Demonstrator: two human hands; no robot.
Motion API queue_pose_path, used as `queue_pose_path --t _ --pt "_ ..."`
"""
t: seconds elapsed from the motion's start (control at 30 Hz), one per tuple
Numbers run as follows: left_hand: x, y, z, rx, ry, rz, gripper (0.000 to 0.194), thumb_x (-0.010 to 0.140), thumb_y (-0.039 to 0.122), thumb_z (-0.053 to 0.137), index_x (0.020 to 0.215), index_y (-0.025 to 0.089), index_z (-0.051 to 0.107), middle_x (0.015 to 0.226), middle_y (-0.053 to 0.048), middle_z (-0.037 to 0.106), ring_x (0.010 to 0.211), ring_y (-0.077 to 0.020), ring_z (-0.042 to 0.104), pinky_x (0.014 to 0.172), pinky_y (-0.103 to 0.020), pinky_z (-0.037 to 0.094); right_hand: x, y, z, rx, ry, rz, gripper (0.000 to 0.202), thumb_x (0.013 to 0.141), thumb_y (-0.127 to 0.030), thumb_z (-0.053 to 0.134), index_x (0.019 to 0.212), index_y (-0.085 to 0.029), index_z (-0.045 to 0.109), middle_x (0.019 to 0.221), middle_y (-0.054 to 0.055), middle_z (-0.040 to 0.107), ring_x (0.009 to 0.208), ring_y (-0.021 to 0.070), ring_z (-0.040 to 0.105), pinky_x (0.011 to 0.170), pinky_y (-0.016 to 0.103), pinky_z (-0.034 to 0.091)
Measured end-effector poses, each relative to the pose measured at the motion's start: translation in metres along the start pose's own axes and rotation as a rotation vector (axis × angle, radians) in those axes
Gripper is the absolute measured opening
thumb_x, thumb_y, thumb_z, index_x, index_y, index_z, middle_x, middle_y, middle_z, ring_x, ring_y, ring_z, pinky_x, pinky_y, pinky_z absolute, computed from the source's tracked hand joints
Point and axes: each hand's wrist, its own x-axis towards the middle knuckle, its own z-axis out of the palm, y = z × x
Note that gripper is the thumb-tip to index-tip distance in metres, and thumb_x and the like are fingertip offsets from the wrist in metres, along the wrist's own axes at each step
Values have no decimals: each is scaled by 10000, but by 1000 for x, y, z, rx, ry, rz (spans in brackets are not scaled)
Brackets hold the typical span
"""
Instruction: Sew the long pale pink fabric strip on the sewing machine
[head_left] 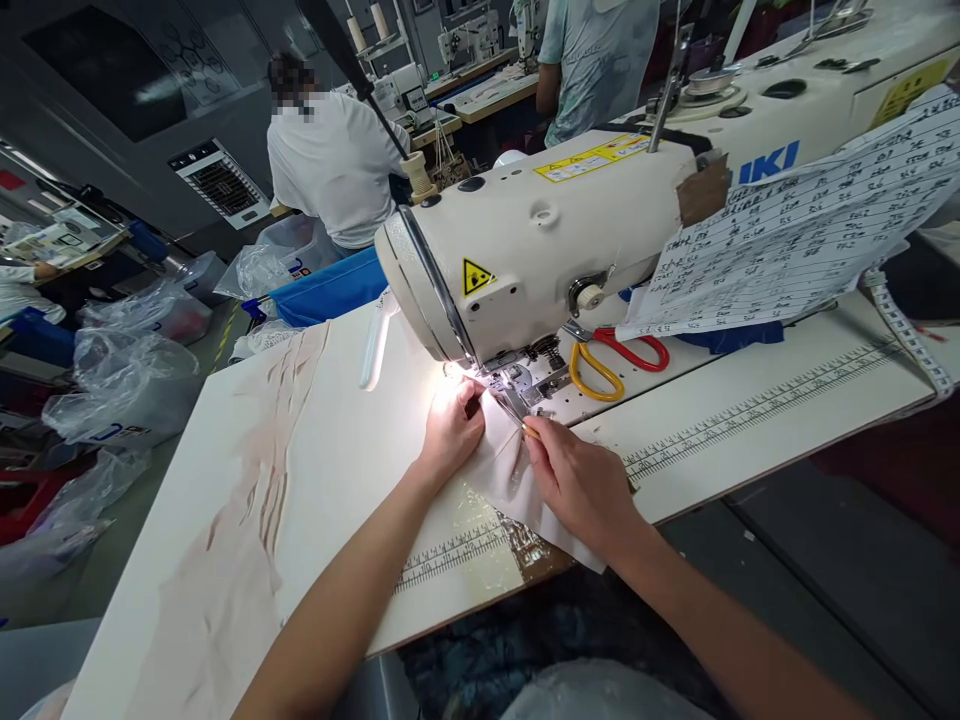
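A white sewing machine (pixel 525 240) stands on the table, its lamp lighting the needle area. Under its presser foot (pixel 514 395) lies a pale pink fabric piece (pixel 499 455), which hangs over the table's front edge. My left hand (pixel 450 425) pinches that fabric just left of the foot, fingers closed. In my right hand (pixel 577 480), closed as well, is a slim metal tool (pixel 517 415) with a yellowish end; its tip points at the fabric by the foot. Its exact kind is too small to tell.
Scissors (pixel 600 375) with red and yellow handles lie right of the needle. More pink fabric (pixel 247 490) spreads over the left tabletop. A handwritten sheet (pixel 795 230) and a tape measure (pixel 904 330) are at right. People work behind; plastic-bagged bins (pixel 135 380) stand left.
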Motion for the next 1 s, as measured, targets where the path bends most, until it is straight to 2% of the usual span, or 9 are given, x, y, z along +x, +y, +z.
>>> queue_pose_path --t 0.17,0.33,0.47,0.6,0.73,0.83,0.9,1.0 --pt "-1 3 0 -134 12 -47 134 851 294 550 760 205 590 840 -26 650 809 -174 611 754 -282 500 1 1 0 -4 -38 38 343 1002 -256 337 1076 -185 665 874 58 757 627 136 662 491 232 384" --pt "-2 3 -1 -90 30 -49 84 822 218 532 756 209 584 820 -14 645 799 -169 612 753 -278 498 3 -2 3 -48 0 45 320 1005 -243 349 1031 -174 661 850 52 753 613 136 669 474 242 373" --pt "-1 -4 0 122 65 106 129 784 117 504 743 218 574 885 -19 664 839 -167 614 781 -282 509 3 -5 5 -93 58 14 287 1013 -215 365 1029 -168 647 855 53 750 633 128 682 490 234 376" --pt "-1 -6 -2 275 2 284 191 761 76 473 789 204 611 936 -40 662 860 -166 623 766 -273 534 -2 -6 0 -119 110 -17 235 989 -175 408 1000 -153 641 818 51 746 597 125 678 485 229 386" --pt "-9 1 -8 341 -121 307 274 835 102 427 929 196 667 1036 -60 643 854 -162 641 738 -271 561 -28 -4 -19 -17 162 -36 209 973 -187 386 972 -165 594 764 36 734 584 141 687 454 229 420" --pt "-17 11 -11 393 -192 340 330 868 98 392 1030 161 673 1092 -104 614 887 -193 639 728 -306 576 -58 1 -35 124 122 -18 148 965 -210 388 939 -201 533 728 8 709 544 129 679 418 207 430" --pt "-22 19 -9 461 -200 340 313 877 103 402 1047 131 664 1088 -130 601 910 -221 625 698 -328 579 -75 5 -43 174 68 -12 110 965 -226 406 968 -216 515 729 -6 707 510 128 670 412 204 441" --pt "-30 27 -2 562 -148 312 272 898 122 416 1050 106 641 1076 -151 593 952 -253 596 711 -370 576 -89 11 -48 191 16 -37 119 966 -225 426 1041 -230 519 757 -8 725 529 142 685 456 215 482"
